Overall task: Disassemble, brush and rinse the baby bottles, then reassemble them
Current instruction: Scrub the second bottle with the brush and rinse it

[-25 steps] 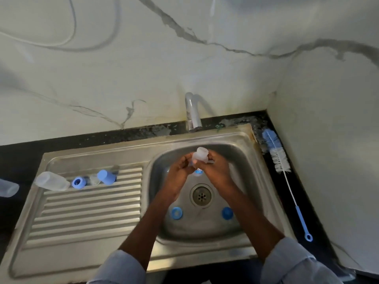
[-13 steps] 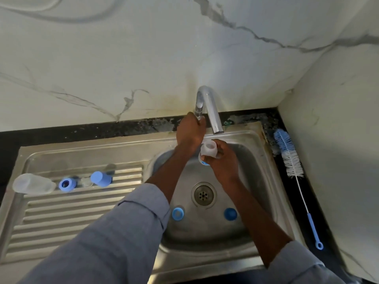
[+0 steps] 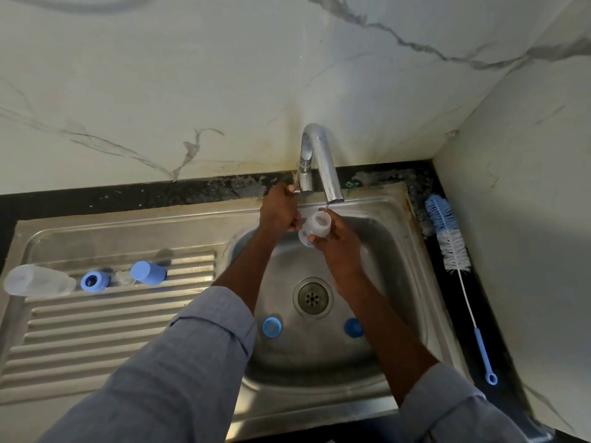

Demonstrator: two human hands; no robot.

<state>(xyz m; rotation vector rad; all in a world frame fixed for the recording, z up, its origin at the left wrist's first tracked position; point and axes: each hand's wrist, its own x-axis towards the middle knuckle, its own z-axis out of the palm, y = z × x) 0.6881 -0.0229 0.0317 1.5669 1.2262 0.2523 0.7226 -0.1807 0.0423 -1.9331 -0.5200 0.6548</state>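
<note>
My right hand [image 3: 340, 244] grips a clear baby bottle [image 3: 316, 227] over the sink basin [image 3: 393, 251], its open mouth just under the chrome tap spout [image 3: 331, 183]. A thin trickle of water shows at the spout. My left hand [image 3: 278, 207] is curled round the tap handle at the base of the tap. Two blue parts lie in the basin: a ring [image 3: 271, 327] to the left of the drain and a cap [image 3: 353, 327] to its right.
On the ribbed drainboard [image 3: 112, 330] lie another clear bottle [image 3: 36, 280] on its side, a blue ring [image 3: 93, 282], a clear teat [image 3: 125, 278] and a blue cap [image 3: 147, 273]. A blue-and-white bottle brush [image 3: 454, 263] lies on the dark counter right of the sink.
My left hand left the bottle and went up to the tap handle. My right hand raised the bottle up under the spout. The view shifted lower and closer.
</note>
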